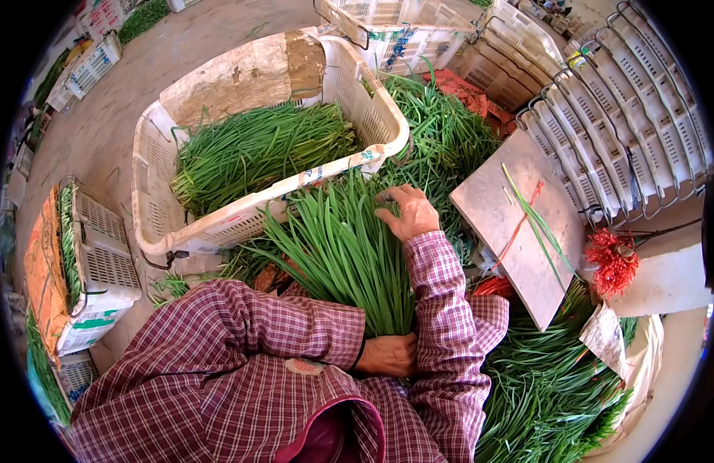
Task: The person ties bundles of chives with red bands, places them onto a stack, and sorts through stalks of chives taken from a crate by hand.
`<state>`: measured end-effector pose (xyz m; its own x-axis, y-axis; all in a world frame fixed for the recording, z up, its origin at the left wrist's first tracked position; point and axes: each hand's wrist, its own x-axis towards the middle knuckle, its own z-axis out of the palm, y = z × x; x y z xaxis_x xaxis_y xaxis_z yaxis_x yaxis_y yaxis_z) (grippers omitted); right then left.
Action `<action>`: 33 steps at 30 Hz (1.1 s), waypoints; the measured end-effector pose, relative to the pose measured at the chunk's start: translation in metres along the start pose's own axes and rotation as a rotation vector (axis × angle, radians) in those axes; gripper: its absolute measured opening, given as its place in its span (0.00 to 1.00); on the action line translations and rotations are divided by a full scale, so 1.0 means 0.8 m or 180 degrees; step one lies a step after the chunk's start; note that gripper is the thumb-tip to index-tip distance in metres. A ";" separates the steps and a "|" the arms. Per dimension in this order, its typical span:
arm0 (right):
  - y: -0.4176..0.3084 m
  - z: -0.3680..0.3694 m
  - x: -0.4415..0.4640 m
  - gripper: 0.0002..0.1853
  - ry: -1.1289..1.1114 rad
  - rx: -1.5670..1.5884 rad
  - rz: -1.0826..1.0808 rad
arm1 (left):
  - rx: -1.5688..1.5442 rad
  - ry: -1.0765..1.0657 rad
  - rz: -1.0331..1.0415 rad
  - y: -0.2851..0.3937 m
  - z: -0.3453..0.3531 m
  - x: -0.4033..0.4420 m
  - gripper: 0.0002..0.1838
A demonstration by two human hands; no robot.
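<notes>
My left hand (388,356) is closed around the lower end of a bunch of garlic chives (345,251), close against my body. The long flat green leaves fan up and away from it toward a white plastic crate (268,197). At the right edge of the leaves is my right hand (409,214), its fingers curved and the thumb apart from them. It holds nothing that I can see. Inside the crate lies a thick layer of chives (264,150). More loose chives (438,131) are heaped just beyond my right hand.
A tilted board (519,208) on the right carries a few leaves and red ties. Beside it hangs a red bundle of ties (610,261). Another chive pile (554,386) lies at lower right. Stacked crates (615,116) stand behind; a filled crate (102,255) is at left.
</notes>
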<state>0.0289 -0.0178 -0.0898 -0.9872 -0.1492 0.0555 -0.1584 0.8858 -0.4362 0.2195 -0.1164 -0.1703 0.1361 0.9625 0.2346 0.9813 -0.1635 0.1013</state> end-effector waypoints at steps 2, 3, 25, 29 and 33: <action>0.003 0.004 -0.002 0.17 -0.0005 -0.0381 -0.0023 | -0.0028 0.0023 -0.0006 0.002 0.009 0.001 0.09; 0.005 0.004 -0.003 0.17 -0.0008 -0.0384 -0.0027 | -0.0033 0.0077 -0.0005 0.002 0.010 0.001 0.09; 0.003 -0.008 -0.013 0.16 -0.0362 -0.0460 0.0038 | -0.0047 0.0069 -0.0023 0.000 0.004 0.000 0.09; 0.002 0.002 -0.010 0.14 -0.0469 -0.0365 0.0443 | -0.0017 0.0172 -0.0017 -0.001 0.003 -0.001 0.08; 0.005 0.010 -0.013 0.10 -0.0281 -0.0229 0.0437 | -0.0108 -0.0033 -0.0017 -0.003 -0.005 -0.003 0.08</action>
<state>0.0386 -0.0166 -0.0996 -0.9949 -0.0601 -0.0807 -0.0262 0.9292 -0.3687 0.2164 -0.1189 -0.1669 0.1326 0.9655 0.2240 0.9769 -0.1655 0.1353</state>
